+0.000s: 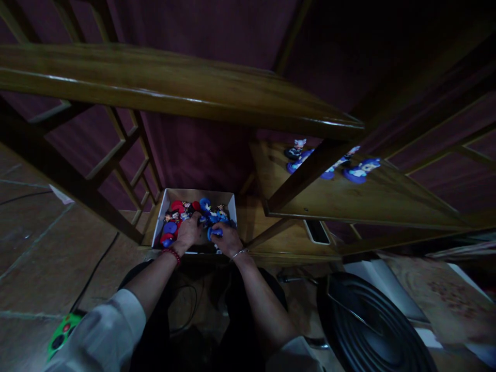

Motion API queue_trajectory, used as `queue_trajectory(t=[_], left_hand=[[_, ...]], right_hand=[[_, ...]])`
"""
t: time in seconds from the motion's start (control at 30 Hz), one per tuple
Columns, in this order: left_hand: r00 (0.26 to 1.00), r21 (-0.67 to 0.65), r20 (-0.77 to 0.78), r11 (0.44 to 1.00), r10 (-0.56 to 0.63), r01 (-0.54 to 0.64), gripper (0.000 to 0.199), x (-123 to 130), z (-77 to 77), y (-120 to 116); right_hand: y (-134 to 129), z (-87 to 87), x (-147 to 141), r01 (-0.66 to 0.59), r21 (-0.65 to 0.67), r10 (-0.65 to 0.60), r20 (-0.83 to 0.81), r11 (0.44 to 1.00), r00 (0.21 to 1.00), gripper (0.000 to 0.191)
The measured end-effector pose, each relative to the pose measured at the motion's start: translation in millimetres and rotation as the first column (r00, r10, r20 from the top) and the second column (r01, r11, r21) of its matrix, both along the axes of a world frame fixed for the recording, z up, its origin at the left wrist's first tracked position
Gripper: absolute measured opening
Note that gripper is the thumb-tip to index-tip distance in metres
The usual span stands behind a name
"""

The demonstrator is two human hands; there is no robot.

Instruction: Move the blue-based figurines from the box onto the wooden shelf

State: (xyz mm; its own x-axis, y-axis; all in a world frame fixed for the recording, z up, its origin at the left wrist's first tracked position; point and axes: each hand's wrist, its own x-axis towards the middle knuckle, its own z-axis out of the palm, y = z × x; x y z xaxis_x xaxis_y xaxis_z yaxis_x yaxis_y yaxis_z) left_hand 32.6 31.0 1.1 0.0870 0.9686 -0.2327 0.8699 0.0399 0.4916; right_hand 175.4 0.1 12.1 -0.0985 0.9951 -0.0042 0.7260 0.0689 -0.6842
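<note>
A white open box (pixel 165 199) on the low wooden shelf holds many small figurines on red and blue round bases. Inside it, my left hand (pixel 189 232) reaches down among the pieces, fingers bent together. A bit of blue shows at its fingertips, but what they grip, if anything, is unclear. My right hand (pixel 227 238) is closed on a figurine with a blue round base (pixel 214 232), over the box's right half. Red-based figurines (pixel 177 206) lie mostly to the left, and blue ones (pixel 205 204) towards the right.
Several figurines (pixel 360 169) stand on a raised wooden shelf (pixel 294 196) to the right. Below it lies a phone (pixel 316 232). A thick wooden beam (pixel 186 85) crosses above my hands. A black stool (pixel 375 325) stands at the lower right, and a green device (pixel 62 333) rests on the floor.
</note>
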Motion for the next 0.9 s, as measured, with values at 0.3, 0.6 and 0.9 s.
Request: queue_trajectory(t=[0.3,0.6,0.9], left_hand=[[0.992,-0.022,-0.109,0.998,-0.061,0.059,0.027,-13.6,12.3,-8.1],[0.991,-0.072,-0.047,0.99,-0.122,0.119,0.025,-23.0,11.7,-9.3],[0.985,-0.031,-0.066,0.987,-0.157,0.155,0.025,-24.1,5.2,-7.1]], right_hand=[[2.7,-1.9,-0.7,0.057,-0.018,-0.057,-0.041,0.998,0.998,0.017],[5.8,2.6,2.1,0.127,-0.039,-0.129,-0.065,0.991,0.989,0.016],[10.6,-0.9,7.6,0.162,-0.055,-0.167,-0.101,0.985,0.981,0.017]])
